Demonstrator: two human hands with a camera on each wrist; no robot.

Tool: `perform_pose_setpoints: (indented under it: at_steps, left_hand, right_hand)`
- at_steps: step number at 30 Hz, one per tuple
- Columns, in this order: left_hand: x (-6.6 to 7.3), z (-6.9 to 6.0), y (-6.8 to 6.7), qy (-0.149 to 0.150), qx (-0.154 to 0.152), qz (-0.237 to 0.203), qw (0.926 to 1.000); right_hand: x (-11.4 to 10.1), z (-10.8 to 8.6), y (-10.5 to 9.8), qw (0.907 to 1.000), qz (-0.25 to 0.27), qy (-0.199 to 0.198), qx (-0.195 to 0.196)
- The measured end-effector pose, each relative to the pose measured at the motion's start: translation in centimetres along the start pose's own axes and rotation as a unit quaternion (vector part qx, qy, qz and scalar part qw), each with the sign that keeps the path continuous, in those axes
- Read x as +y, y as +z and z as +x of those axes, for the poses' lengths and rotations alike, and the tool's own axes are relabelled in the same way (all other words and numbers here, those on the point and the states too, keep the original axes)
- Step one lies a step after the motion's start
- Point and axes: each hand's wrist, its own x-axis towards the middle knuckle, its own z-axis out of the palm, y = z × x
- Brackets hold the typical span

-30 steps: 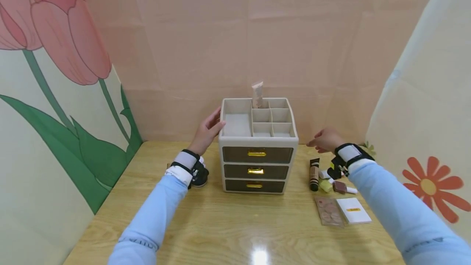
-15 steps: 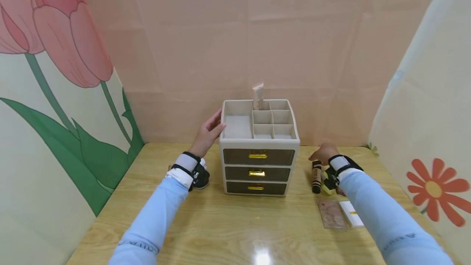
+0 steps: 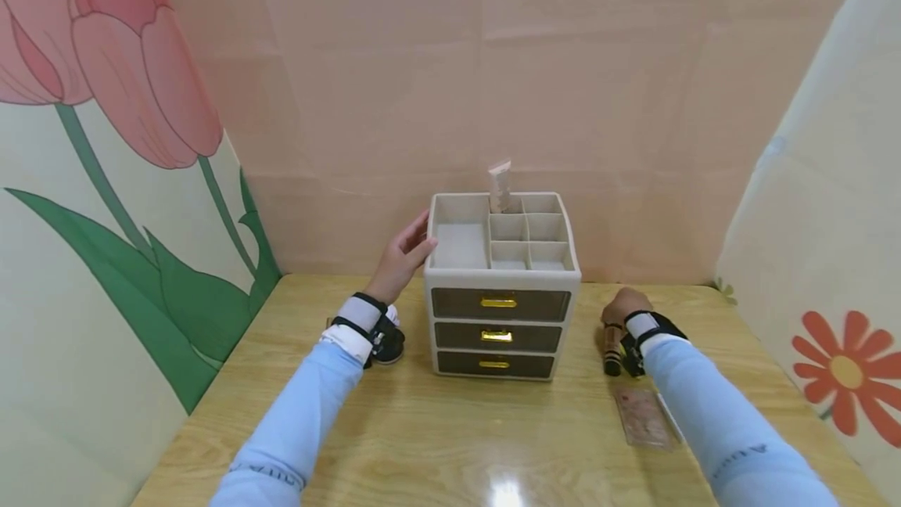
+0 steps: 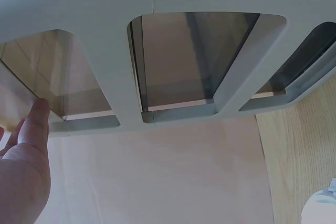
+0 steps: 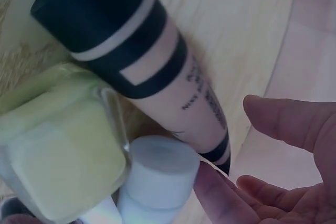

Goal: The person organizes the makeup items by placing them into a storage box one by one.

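A cream drawer organizer (image 3: 503,280) with dark drawer fronts and gold handles stands upright. My left hand (image 3: 401,260) rests against its left side, thumb at the upper rim; the left wrist view shows straight fingers touching the side frame (image 4: 105,66). A pale tube (image 3: 500,186) stands in a back compartment. On the right, my right hand (image 3: 625,307) is at the tail of a beige-and-black squeeze tube (image 5: 173,77) lying on the table. Its thumb is apart from the tube, while a fingertip is near or touching the tail. A white-capped item (image 5: 160,169) and a yellow-green block-shaped item (image 5: 68,156) lie beside the tube.
A flat pinkish-brown palette (image 3: 644,417) lies in front of the right hand, with a white box (image 3: 670,418) mostly hidden by the sleeve. Left of the organizer, a dark round object (image 3: 389,344) is partly behind the left wrist. Cloth walls enclose the table (image 3: 422,444).
My right hand has moved down and toward the person, onto the squeeze tube's tail, its forearm covering more small items. The left hand stays at the organizer. The head view has shifted slightly.
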Motion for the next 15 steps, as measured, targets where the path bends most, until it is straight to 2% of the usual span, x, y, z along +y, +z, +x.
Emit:
perform_pose_setpoints:
  at_steps: [8, 15]
  left_hand:
    - [-0.1, -0.2, 0.0, 0.006, 0.004, 0.005, 1.0000]
    - [0.0, -0.2, 0.2, 0.010, 0.000, 0.007, 0.9999]
  right_hand:
    - [0.5, 0.5, 0.9, 0.9990, 0.008, 0.015, -0.041]
    - [1.5, 1.4, 1.4, 0.9993, 0.003, 0.010, -0.037]
